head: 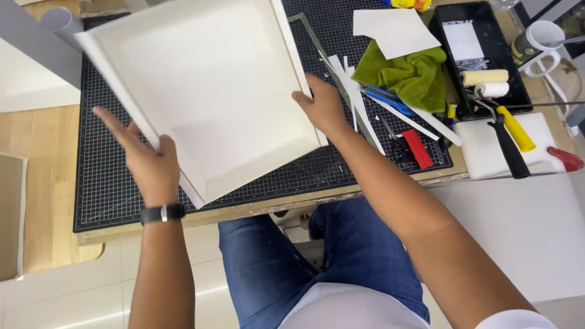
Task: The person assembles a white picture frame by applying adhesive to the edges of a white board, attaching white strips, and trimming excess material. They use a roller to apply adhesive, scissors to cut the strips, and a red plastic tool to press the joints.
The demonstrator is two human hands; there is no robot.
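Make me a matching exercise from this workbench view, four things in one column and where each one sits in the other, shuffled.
Things:
1. shallow white foam-board tray
2. crumpled green cloth
3. yellow-handled paint roller
4. white ceramic mug

Places:
A. far right edge of the table, beside the black plastic paint tray
B. held between the left hand and the right hand over the black gridded cutting mat
C. handle lying on a white block, roller head at the black tray
D. at the cutting mat's right side, under a white sheet of paper

Pairs: 1-B, 2-D, 3-C, 4-A
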